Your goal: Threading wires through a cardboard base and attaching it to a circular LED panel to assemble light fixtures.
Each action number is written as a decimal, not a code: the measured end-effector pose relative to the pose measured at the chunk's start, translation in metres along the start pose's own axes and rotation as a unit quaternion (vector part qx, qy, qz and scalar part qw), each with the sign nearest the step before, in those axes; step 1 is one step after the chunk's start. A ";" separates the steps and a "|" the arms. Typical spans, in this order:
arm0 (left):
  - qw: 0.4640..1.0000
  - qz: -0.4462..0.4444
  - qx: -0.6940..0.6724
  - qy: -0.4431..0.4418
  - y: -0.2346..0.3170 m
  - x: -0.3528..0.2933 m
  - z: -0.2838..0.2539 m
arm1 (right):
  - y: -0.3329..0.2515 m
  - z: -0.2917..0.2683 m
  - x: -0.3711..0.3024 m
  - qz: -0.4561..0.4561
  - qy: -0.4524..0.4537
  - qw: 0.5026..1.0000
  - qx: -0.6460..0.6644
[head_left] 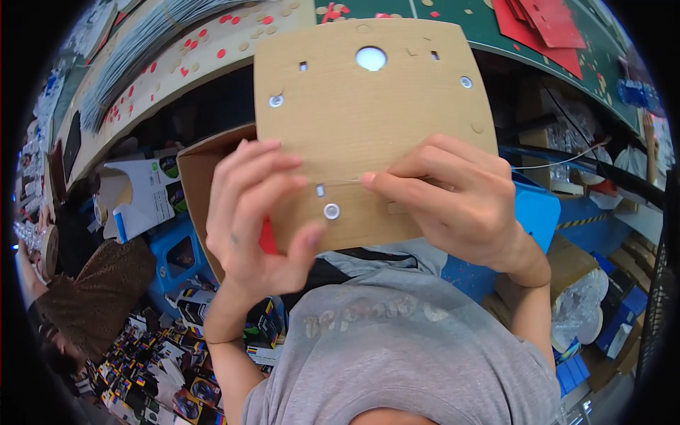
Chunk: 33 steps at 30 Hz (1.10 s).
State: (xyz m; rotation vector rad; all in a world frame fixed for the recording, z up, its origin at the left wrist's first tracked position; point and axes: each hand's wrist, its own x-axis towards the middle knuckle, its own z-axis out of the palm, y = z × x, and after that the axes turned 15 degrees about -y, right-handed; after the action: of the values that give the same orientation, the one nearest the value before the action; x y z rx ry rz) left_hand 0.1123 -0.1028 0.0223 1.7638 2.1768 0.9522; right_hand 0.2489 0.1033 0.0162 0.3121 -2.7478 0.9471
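A tan board point(375, 127) with slightly curved edges stands tilted in front of me. It has a round hole near its top, small rectangular slots and several pale round fittings point(331, 211). Between finger and thumb, my right hand point(457, 202) pinches a thin pale wire point(341, 180) over the lower part of the board. A wire of the same kind shows beyond that hand on the right. My left hand point(255, 212) is at the board's lower left, slightly blurred, thumb and fingers apart, fingertips close to the wire's left end and a slot.
Behind the board runs a bench with a bundle of grey wires point(131, 78) and scattered red and tan discs. Red sheets point(542, 32) lie on its green part. An open cardboard box point(195, 163), a blue stool point(177, 258) and piled small boxes stand left. Another person point(99, 290) is far left.
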 end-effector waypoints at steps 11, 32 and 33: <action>0.994 0.037 -0.021 0.102 -0.011 -0.043 0.043 | 0.001 -0.008 0.016 -0.078 -0.095 0.991 -0.050; 0.994 0.000 -0.070 0.085 -0.002 -0.040 0.040 | 0.000 -0.029 0.042 -0.149 -0.277 0.943 -0.111; 0.993 0.000 -0.077 0.088 -0.002 -0.039 0.040 | 0.002 -0.032 0.044 -0.148 -0.289 0.941 -0.099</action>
State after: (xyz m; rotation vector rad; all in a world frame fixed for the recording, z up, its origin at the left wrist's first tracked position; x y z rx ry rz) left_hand 0.1422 -0.1248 -0.0197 1.6648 2.1360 1.2827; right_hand 0.2113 0.1192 0.0517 1.0838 -3.1322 0.5518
